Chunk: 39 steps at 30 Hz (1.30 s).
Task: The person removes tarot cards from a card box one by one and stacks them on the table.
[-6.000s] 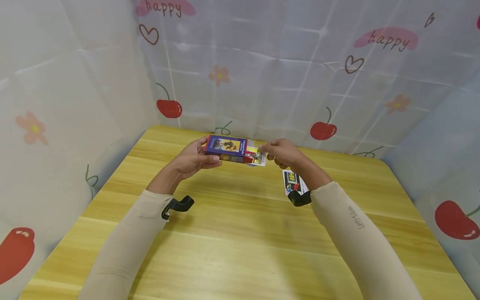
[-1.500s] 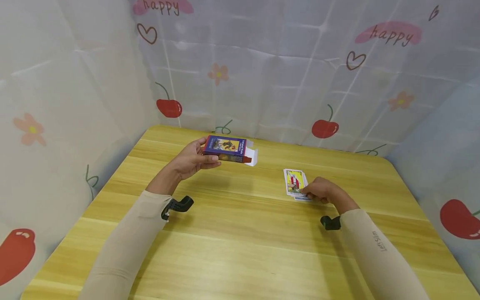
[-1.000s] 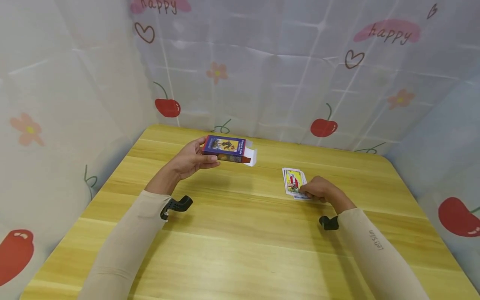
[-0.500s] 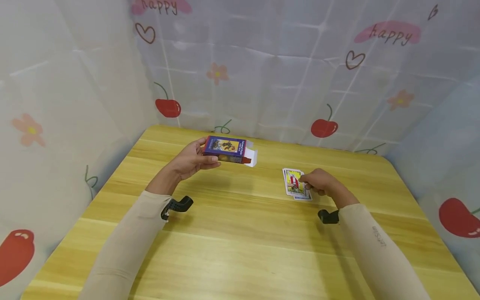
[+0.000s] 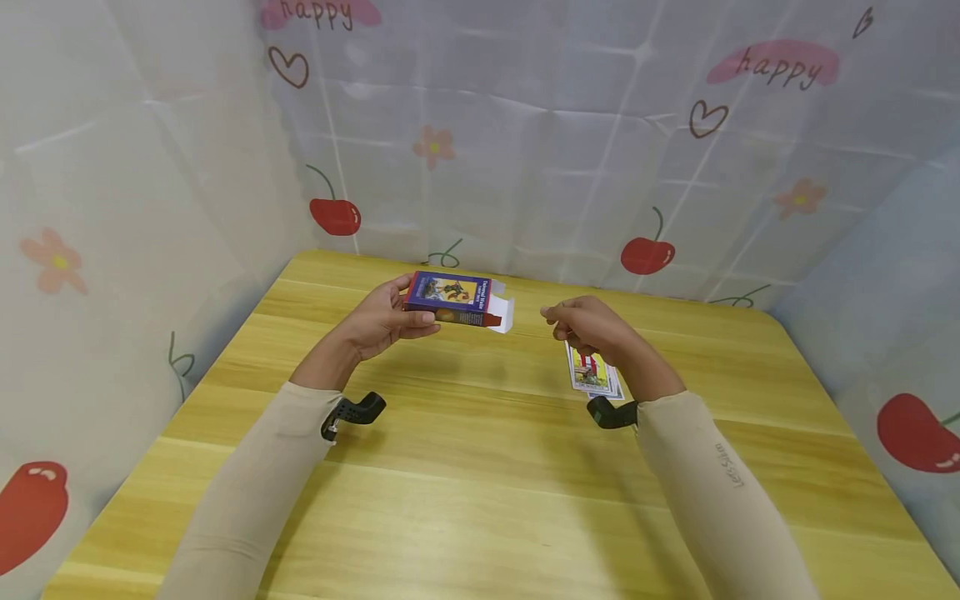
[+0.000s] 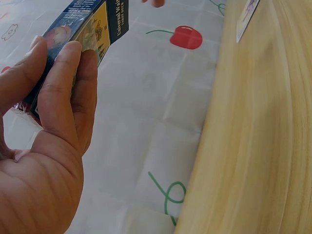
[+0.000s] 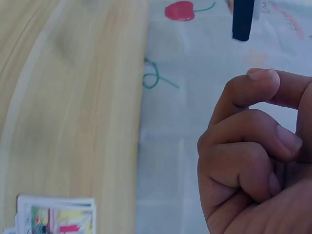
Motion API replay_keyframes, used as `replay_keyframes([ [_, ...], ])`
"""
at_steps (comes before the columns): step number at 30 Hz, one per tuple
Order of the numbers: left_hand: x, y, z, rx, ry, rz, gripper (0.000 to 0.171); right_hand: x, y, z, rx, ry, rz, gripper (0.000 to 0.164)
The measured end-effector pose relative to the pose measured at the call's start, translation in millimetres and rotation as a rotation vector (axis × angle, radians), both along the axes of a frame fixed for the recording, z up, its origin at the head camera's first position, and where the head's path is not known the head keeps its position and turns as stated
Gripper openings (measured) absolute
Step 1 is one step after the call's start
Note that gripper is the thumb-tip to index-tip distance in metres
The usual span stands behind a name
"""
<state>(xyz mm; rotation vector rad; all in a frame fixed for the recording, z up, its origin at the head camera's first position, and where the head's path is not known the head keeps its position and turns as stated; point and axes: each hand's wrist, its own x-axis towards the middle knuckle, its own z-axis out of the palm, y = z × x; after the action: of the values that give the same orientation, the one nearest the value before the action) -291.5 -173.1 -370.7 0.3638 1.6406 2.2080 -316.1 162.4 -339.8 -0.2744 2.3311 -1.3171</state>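
My left hand (image 5: 378, 321) grips a blue and red tarot card box (image 5: 450, 292) above the table, fingers and thumb around its left end. White flaps stick out at its open right end; whether cards lie inside is hidden. In the left wrist view, "Universal Wait" shows on the box (image 6: 118, 19). My right hand (image 5: 596, 329) hovers right of the flaps, fingers curled, index finger and thumb together with nothing between them. Below it a small, uneven stack of tarot cards (image 5: 588, 377) lies on the table, its far end covered by the hand. The right wrist view also catches these cards (image 7: 61, 217).
The wooden table (image 5: 450, 483) ends at a pale wall sheet (image 5: 525, 183) printed with cherries and flowers, which closes in the back and both sides. A black wrist mount (image 5: 611, 412) juts from the right sleeve, another wrist mount (image 5: 356, 412) from the left.
Six seconds ago my right hand pinched a card at the box's open end. Later it touched the stack, which has grown. Now it has moved up-left towards the box, holding nothing. My left hand stays put.
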Motion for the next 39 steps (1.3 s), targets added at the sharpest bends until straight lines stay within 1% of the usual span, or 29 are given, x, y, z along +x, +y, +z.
replay_keyframes([
  [4,0.0,-1,-0.7,-0.004,0.0,0.003,0.072,-0.4,-17,8.9,-0.069,0.007,-0.021,0.03],
  [9,-0.7,-2,-1.4,-0.009,0.0,0.005,0.072,1.2,-35,19.6,-0.153,0.027,0.0,0.029],
  [12,-0.8,-2,-1.1,-0.012,-0.002,0.005,0.072,2.8,-44,23.8,-0.155,0.034,0.006,0.032],
  [14,-0.4,-2,-0.5,-0.016,-0.003,0.008,0.072,2.9,-50,24.3,-0.133,0.037,0.002,0.033],
  [19,0.1,-2,-0.1,-0.025,0.001,0.012,0.072,0.7,-63,20.8,-0.037,0.071,-0.03,0.029],
  [22,0.2,-1,0.0,-0.027,0.005,0.01,0.073,0.5,-67,19.0,0.018,0.105,-0.055,0.03],
  [29,-1.3,-1,-0.4,-0.028,-0.001,0.012,0.072,0.9,-75,17.0,0.11,0.154,-0.117,0.033],
  [33,-0.5,0,0.0,-0.03,-0.006,0.015,0.073,1.4,-81,16.0,0.166,0.188,-0.131,0.04],
  [39,0.5,0,0.0,-0.035,-0.009,0.016,0.074,2.1,-85,16.6,0.202,0.194,-0.131,0.037],
])
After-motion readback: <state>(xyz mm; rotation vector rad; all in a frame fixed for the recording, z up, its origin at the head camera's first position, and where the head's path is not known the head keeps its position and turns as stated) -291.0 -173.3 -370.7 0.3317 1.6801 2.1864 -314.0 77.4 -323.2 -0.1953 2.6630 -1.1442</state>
